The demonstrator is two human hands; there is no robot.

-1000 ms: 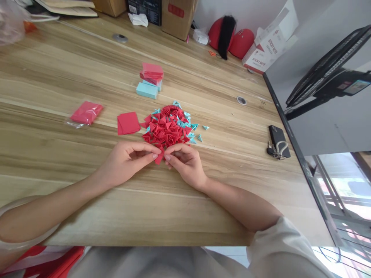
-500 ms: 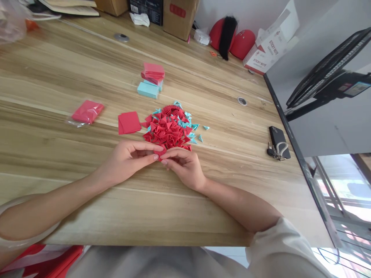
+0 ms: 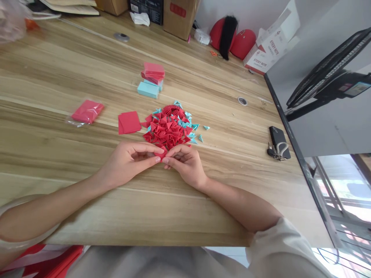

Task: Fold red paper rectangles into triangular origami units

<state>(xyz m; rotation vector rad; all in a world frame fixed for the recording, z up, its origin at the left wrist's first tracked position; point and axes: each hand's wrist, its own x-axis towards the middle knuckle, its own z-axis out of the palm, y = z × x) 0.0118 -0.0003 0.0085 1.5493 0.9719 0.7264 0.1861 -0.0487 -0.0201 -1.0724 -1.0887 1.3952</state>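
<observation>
Between my two hands is a small red paper piece [image 3: 161, 154], partly hidden by the fingers. My left hand [image 3: 131, 160] pinches it from the left with thumb and forefinger. On its right side, my right hand [image 3: 185, 163] grips it with the fingertips. Just beyond them lies a heap of folded red paper triangles [image 3: 169, 129], with light blue triangles [image 3: 193, 135] along its right and far edges. A ring of red folded pieces [image 3: 173, 111] rests at the heap's far side. Flat red paper squares [image 3: 129, 122] lie left of the heap.
A wrapped red pack [image 3: 87, 111] lies at the left. Red packs [image 3: 154, 71] and blue packs [image 3: 148, 89] are stacked farther back. Boxes [image 3: 179, 19] line the wall. A black phone-like object [image 3: 279, 139] with keys lies right, near a fan [image 3: 327, 69].
My right hand's fingers have shifted slightly on the red piece, and the thumb and forefinger are closer together. The red piece has turned a little and shows more. The rest is unmoved.
</observation>
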